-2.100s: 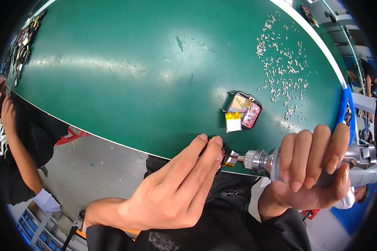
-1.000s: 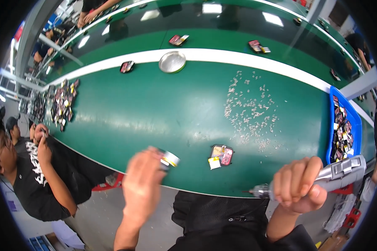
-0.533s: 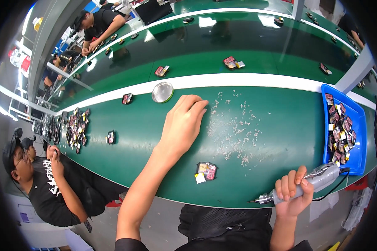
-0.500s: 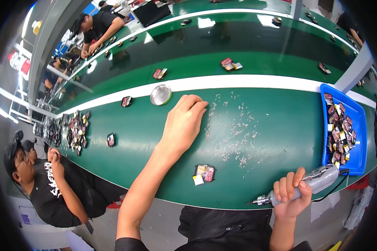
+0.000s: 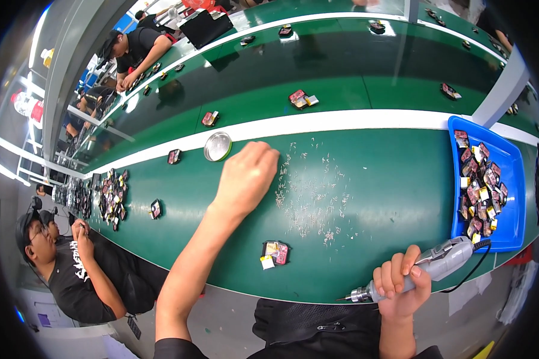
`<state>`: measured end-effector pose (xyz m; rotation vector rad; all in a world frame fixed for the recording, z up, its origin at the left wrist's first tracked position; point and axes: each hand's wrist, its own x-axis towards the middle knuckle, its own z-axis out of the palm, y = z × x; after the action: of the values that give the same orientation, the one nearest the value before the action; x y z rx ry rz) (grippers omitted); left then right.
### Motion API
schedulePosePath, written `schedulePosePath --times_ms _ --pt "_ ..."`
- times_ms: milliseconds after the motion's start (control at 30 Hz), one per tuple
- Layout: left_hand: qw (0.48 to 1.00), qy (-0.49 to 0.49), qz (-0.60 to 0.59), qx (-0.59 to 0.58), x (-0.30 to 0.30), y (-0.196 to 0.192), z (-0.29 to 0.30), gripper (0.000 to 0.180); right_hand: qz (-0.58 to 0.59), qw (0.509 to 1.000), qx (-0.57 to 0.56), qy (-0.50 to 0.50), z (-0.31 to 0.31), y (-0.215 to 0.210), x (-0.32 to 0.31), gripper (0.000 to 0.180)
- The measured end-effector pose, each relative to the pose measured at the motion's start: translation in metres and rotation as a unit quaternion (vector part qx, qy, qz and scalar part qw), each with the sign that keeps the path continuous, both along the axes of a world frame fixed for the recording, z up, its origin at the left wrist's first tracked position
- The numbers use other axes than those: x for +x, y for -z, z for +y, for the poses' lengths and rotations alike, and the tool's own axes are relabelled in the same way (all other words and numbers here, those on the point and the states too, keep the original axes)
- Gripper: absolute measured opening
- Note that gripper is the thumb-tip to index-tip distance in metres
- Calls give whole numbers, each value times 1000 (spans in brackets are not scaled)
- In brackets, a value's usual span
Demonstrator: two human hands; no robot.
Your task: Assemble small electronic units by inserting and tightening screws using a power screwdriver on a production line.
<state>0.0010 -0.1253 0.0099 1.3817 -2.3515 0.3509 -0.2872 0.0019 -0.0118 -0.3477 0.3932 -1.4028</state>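
My left hand (image 5: 248,173) is stretched far out over the green table (image 5: 371,197), fingers curled, at the left edge of a scatter of small silver screws (image 5: 311,191); whether it pinches one is hidden. A round metal dish (image 5: 217,146) lies just left of it. My right hand (image 5: 401,287) is wrapped around a grey electric screwdriver (image 5: 422,272) at the near table edge, its bit pointing left. A small red and yellow circuit part (image 5: 275,252) lies on the table between my arms.
A blue tray (image 5: 515,203) full of similar parts sits at the right. More parts lie piled at the far left (image 5: 111,194) and singly along the white stripe. A seated person (image 5: 72,263) works at the left; others sit at the far side.
My left hand left the screwdriver tip and reached out across the table to the scattered screws. My right hand keeps holding the screwdriver. The view has pulled back and upward.
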Motion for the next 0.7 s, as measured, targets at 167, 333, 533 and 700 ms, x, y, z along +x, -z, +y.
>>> schedulePosePath --times_ms 167,333,533,700 --pt "969 -86 234 -3 11 -11 58 17 -6 1000 -7 2 1 2 -4 14" --pt "934 -157 318 53 6 -9 151 15 12 1000 3 6 0 -1 0 13" --pt "883 -109 442 116 -23 4 208 14 -8 999 -35 9 3 -14 13 13" --pt "838 -64 528 121 -47 9 222 12 -35 996 -75 -23 7 -33 34 11"
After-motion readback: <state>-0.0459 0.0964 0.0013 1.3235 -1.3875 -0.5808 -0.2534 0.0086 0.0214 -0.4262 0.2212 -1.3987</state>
